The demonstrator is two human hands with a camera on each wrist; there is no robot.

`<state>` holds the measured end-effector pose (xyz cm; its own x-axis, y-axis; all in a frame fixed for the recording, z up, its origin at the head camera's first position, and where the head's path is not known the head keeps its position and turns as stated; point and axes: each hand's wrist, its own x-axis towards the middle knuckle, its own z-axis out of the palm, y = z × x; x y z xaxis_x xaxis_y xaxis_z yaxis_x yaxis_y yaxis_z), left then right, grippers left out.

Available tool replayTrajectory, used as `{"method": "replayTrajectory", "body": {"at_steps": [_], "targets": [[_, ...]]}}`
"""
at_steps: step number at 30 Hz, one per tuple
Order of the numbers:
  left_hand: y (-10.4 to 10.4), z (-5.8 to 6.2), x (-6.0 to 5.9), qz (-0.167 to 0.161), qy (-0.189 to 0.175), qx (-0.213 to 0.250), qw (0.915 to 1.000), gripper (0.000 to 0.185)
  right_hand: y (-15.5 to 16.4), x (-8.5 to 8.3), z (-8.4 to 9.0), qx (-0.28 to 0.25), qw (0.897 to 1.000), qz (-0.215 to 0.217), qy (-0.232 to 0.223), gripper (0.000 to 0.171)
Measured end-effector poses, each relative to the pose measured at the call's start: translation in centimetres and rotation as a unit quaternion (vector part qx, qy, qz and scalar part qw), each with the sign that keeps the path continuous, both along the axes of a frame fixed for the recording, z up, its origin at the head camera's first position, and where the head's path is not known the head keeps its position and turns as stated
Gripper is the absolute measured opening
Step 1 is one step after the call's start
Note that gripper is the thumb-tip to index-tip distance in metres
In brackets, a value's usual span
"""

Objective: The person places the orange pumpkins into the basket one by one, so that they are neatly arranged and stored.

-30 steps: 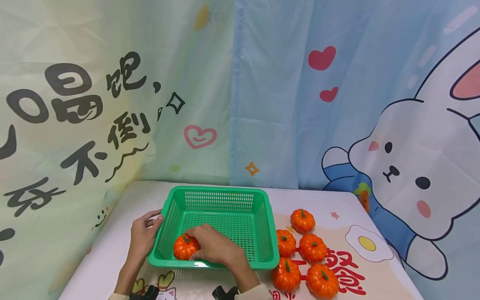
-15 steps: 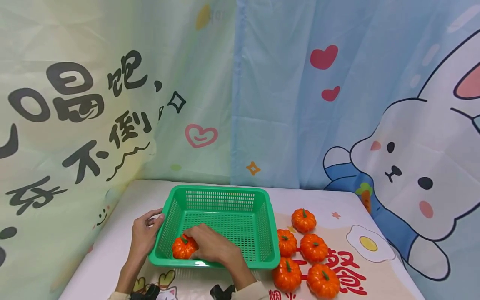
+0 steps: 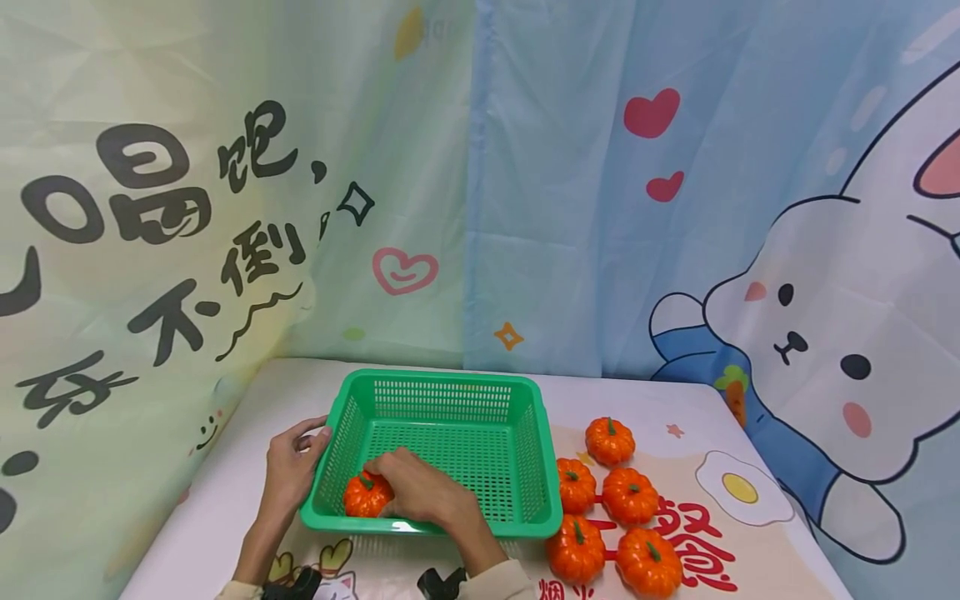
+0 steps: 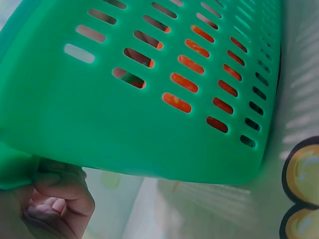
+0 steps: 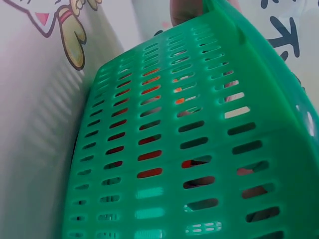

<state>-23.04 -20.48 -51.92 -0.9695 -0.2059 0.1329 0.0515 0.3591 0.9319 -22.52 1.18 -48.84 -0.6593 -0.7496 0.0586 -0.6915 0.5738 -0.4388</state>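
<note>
I find one small orange pumpkin [image 3: 365,495] in the near-left corner of the green basket [image 3: 525,492], resting on its floor. The right hand [image 3: 420,492] reaches over the basket's near rim and lies against the pumpkin, fingers curled over its right side; I cannot tell whether they pinch it. The left hand [image 3: 291,468] holds the basket's left rim, thumb on the lip and fingers bent beneath, as the left wrist view confirms. The basket is moulded plastic, rectangular, its walls and floor pierced with slots; orange shows through them. Just right of the basket, five more ribbed pumpkins [image 3: 628,495] with green stems sit on the printed tablecloth [image 3: 742,533]. Behind the basket hang cartoon-printed curtains [image 3: 570,208].
</note>
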Motion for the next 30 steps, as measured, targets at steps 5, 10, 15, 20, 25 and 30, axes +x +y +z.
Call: {"method": "replayTrajectory", "body": {"at_steps": [5,10,15,20,25,30], "targets": [[0.03,0.03,0.03,0.000,-0.002,-0.002,1.0000,0.035,-0.10,-0.17,-0.19,-0.001,1.000,0.005,0.006,0.029],[-0.02,-0.01,-0.01,0.000,0.001,-0.005,1.0000,0.035,-0.14,-0.25,-0.18,0.002,1.000,0.006,0.006,0.031],[-0.11,-0.05,-0.06,-0.001,-0.003,-0.008,1.0000,0.035,-0.10,-0.20,-0.22,0.002,1.000,0.004,0.000,0.035],[-0.11,-0.02,0.00,-0.002,-0.005,-0.008,1.0000,0.036,0.01,-0.09,-0.19,-0.004,1.000,-0.002,-0.004,0.036],[-0.11,-0.02,0.10,-0.004,0.000,-0.005,1.0000,0.036,0.03,-0.08,-0.12,-0.002,1.000,-0.007,-0.004,0.037],[-0.09,-0.06,0.01,-0.004,0.001,-0.007,1.0000,0.036,0.10,-0.09,-0.10,-0.003,1.000,-0.004,-0.002,0.037]]}}
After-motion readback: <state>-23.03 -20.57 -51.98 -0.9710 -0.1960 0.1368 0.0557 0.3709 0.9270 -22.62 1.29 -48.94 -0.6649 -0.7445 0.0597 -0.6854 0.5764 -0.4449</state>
